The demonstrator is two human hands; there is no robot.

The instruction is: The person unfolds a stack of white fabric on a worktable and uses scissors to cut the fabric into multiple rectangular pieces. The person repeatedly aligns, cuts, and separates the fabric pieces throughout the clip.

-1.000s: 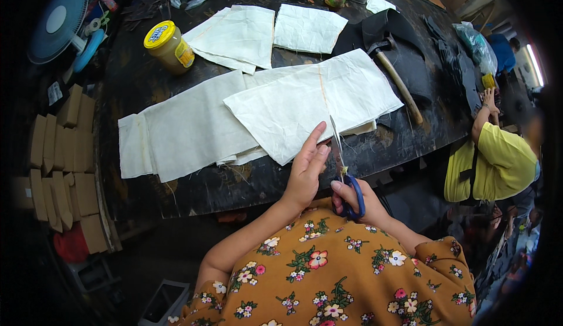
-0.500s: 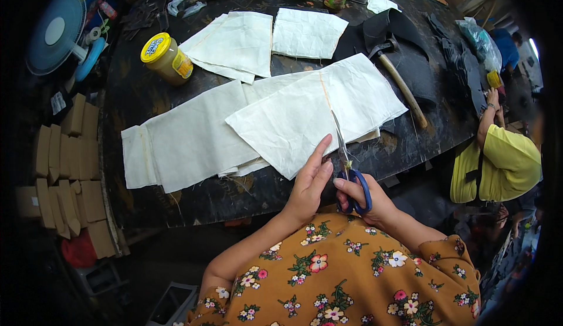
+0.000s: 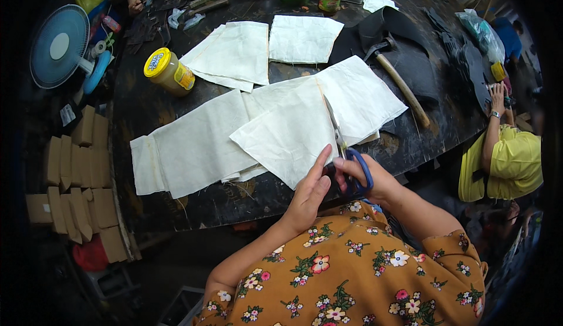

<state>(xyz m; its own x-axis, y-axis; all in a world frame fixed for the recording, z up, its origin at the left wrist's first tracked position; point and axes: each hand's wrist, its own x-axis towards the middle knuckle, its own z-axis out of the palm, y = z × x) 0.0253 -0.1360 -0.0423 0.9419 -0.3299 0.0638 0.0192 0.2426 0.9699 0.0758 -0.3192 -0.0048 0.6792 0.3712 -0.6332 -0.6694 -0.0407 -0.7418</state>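
Observation:
My right hand (image 3: 375,176) is closed through the loops of blue-handled scissors (image 3: 365,173). Their blades point away from me, between a white cloth piece (image 3: 281,129) on the left and a wider white cloth part (image 3: 359,100) on the right. An orange line runs along the edge beside the blade tips. My left hand (image 3: 306,200) touches the near edge of the left piece, index finger stretched out and thumb apart. Beneath lies a long stack of white cloth (image 3: 196,141). Whether the two parts still join at the far edge is hard to see.
Behind lie more white cloth pieces (image 3: 240,53) and a yellow-lidded jar (image 3: 169,71). A wooden-handled hammer (image 3: 403,88) rests on black material (image 3: 404,62) at right. Cardboard pieces (image 3: 76,173) and a fan (image 3: 58,46) stand left. A person in yellow (image 3: 513,162) works at right.
The scissors have moved forward along the orange line, and the blades now reach nearer the cloth's far edge. The left piece has shifted slightly toward me. The whole view has tilted a little.

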